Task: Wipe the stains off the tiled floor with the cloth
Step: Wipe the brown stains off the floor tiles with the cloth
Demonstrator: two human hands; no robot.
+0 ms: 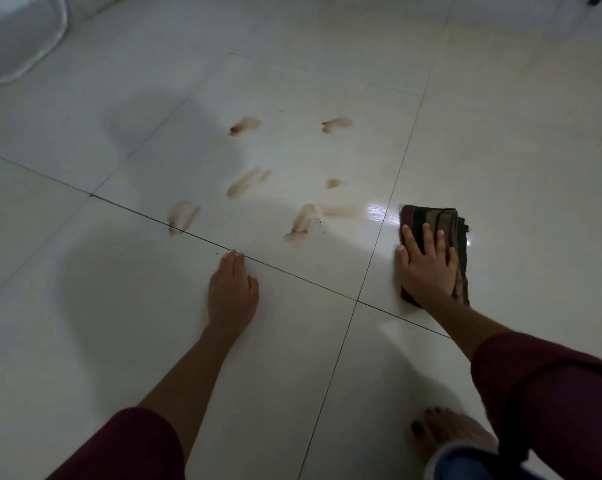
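Observation:
Several brown smeared stains [247,180] mark the glossy white tiled floor [500,168] ahead of me, spread across one tile. One smeared stain [306,220] lies nearest the cloth, with a faint streak running right from it. My right hand [426,263] presses flat, fingers spread, on a folded dark striped cloth [441,220] lying on the floor right of the stains, beyond a grout line. My left hand [232,292] rests flat on the floor, fingers together, just below the stains, holding nothing.
A white rounded object [19,32] stands at the far left corner. My bare foot [448,434] is on the floor at the lower right. Dark grout lines cross the floor between my hands. A wet sheen [379,213] glints left of the cloth.

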